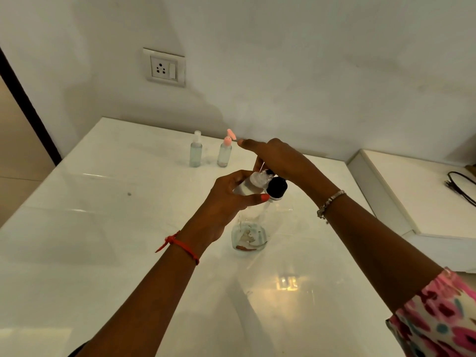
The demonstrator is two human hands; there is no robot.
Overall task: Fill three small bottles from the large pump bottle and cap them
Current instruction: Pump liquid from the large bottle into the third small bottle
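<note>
Item 1: pump bottle (277, 187), clear with a black collar, upright on the table (103, 228), frame centre.
Item 2: small bottle (248, 186), tilted, mouth up against the pump spout; the left hand (226, 199) wraps round it, thumb across the front.
Item 3: right hand (279, 158), laid over the pump head, index finger straight; whether the other fingers grip cannot be told.
Item 4: spray bottle (196, 153) and pink-cap bottle (224, 154), upright side by side at 11 o'clock from the pump bottle, pink lid flipped open.
Item 5: socket (164, 68) on the wall, 11 o'clock; cable (461, 186), 3 o'clock.
</note>
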